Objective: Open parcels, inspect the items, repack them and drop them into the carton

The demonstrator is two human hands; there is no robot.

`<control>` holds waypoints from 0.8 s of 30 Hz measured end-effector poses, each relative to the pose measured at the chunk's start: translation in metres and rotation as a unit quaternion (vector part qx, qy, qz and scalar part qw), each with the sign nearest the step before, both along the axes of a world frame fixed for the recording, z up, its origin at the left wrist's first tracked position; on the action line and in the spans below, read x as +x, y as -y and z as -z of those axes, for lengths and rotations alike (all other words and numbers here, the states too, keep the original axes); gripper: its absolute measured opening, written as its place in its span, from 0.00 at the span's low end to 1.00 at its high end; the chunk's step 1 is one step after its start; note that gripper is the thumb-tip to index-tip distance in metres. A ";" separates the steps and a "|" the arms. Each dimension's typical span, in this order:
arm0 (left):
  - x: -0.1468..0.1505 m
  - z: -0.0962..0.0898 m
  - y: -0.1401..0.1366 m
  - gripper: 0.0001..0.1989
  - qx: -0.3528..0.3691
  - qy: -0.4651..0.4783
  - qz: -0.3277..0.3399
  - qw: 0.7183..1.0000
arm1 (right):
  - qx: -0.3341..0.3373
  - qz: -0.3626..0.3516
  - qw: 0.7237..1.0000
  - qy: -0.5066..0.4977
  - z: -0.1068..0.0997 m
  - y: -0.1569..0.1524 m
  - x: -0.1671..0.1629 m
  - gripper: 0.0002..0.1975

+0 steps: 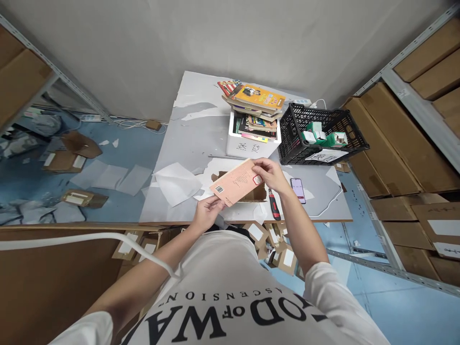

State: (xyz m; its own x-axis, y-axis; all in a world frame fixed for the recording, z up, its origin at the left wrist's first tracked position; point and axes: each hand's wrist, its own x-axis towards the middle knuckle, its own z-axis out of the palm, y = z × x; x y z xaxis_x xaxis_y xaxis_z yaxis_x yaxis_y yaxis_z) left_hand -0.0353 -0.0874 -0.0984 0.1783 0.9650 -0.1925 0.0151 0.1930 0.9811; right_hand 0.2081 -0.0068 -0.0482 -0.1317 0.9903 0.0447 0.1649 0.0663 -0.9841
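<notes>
A thin pink book (pixel 237 182) with a barcode and a red-edged sticker is held tilted between both hands. My left hand (pixel 208 211) grips its lower left corner, fingers closed on it. At the upper right end, my right hand (pixel 270 173) pinches the same book. Under it lies an open cardboard box (pixel 257 194), partly hidden by the book. Just right of the box rests a red and black box cutter (pixel 274 206). A crumpled white sheet (pixel 177 183) is spread on the table to the left.
Books (pixel 258 98) are stacked in and above a white bin (pixel 247 146) at the back. Beside it stands a black crate (pixel 325 129) with green-and-white boxes. A phone (pixel 298 190) lies on the table (pixel 201 124). Cartons and paper litter the floor; shelves flank both sides.
</notes>
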 end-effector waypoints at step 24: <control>0.011 -0.008 0.006 0.26 -0.248 0.170 0.000 0.954 | -0.065 -0.219 0.973 -0.032 -0.015 -0.018 0.017 0.20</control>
